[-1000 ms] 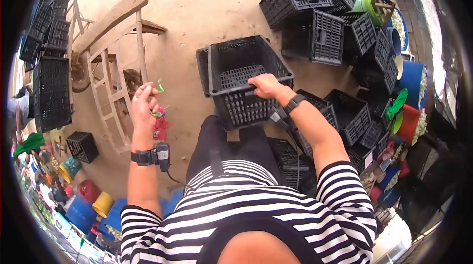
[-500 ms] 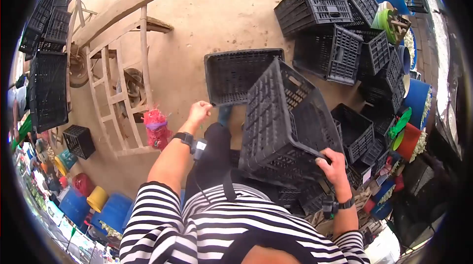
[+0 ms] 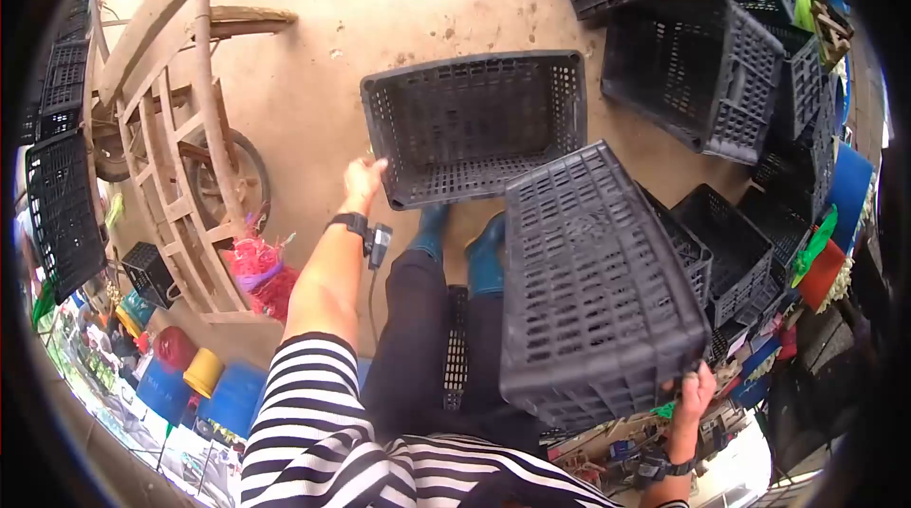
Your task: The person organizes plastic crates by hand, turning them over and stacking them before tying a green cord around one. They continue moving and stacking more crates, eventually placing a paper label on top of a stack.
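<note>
My left hand (image 3: 362, 181) grips the near left corner of a black plastic crate (image 3: 474, 124) that sits open side up on the concrete floor in front of my boots (image 3: 465, 242). My right hand (image 3: 695, 392) holds a second black crate (image 3: 593, 290) by its rim at my right side, tipped so its slotted bottom faces me. A watch and a small device are strapped to my left wrist (image 3: 365, 231).
Several more black crates (image 3: 693, 62) are piled at the upper right, with blue tubs (image 3: 849, 190) beyond them. A wooden cart (image 3: 171, 138) stands on the left, a red net bag (image 3: 261, 266) at its foot. Coloured buckets (image 3: 199, 375) sit at lower left.
My right hand has swung the lifted crate further down and to the right, bottom towards me. My left hand dropped the red net bag earlier and now holds the floor crate's corner.
</note>
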Available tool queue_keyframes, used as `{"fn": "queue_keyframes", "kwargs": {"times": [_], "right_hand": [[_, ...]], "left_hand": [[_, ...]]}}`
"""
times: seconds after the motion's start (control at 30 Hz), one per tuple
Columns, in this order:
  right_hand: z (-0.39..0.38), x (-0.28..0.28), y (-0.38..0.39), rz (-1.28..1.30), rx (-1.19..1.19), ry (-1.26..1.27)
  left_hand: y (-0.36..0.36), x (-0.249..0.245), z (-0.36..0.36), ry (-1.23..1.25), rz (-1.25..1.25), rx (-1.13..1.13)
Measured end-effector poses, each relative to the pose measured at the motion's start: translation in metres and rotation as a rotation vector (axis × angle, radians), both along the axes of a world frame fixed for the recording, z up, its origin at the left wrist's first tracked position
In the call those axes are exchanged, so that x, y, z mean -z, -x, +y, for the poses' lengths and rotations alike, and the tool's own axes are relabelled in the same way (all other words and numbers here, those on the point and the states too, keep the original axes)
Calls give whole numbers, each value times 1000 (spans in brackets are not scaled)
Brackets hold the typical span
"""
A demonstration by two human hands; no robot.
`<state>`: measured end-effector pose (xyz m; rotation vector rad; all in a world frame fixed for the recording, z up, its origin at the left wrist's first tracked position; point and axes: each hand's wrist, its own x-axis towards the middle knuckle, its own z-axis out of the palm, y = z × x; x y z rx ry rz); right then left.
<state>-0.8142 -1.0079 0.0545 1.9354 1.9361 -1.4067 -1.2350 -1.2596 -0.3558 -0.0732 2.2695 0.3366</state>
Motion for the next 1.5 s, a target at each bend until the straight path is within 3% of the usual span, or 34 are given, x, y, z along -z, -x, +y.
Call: {"fn": "queue_keyframes", "kwargs": {"times": [0.1,0.13,0.17,0.23,0.27,0.3,0.37,0.43,0.5,0.53,0.57,0.63,0.7,0.87,0.97,1.03,1.1,1.17,1.23,1.33,1.43,1.5], "right_hand": [[-15,23,-79,14,292,-267],[0,15,-121,-171,-119,-177],[8,11,-113,-385,-652,-358],[5,18,-82,24,144,-110],[6,19,-65,109,228,-37],[7,19,-63,94,224,-39],[6,19,-64,87,198,-90],[8,12,-71,211,265,78],[12,-2,-49,122,212,145],[7,2,-105,33,-20,-47],[-1,3,-118,-81,-90,-273],[8,-17,-39,142,114,68],[13,-29,-26,155,83,51],[9,-16,-18,150,115,35],[3,5,-18,176,127,47],[-2,19,-12,209,162,36],[-3,32,-14,220,178,64],[-4,41,-17,184,175,100],[-3,52,-28,130,158,109],[-4,65,-31,120,127,136],[0,71,-27,88,84,144],[-3,75,-34,94,102,153]], "left_hand": [[18,51,-4,-68,-101,18],[21,53,1,-231,-224,-92],[26,57,7,-228,-226,-92],[30,64,16,-51,-364,-107],[31,61,16,-115,-362,-50],[27,69,9,-276,-304,-102],[22,67,6,-287,-269,-77],[16,50,13,-309,-250,-120],[13,16,24,-325,-223,-164],[12,-9,33,-311,-183,-137],[14,-29,40,-293,-139,-107],[29,-40,25,-329,-82,-77],[59,-56,11,-301,-51,-24],[121,-78,2,158,376,213],[119,-60,-2,33,684,183],[100,-51,9,-187,528,164],[59,-51,40,-307,368,352],[16,-26,76,-368,29,78],[-16,-9,112,-369,15,176],[-61,38,150,-326,50,142],[-86,52,174,-268,74,219],[-86,49,178,-276,89,437]]}}
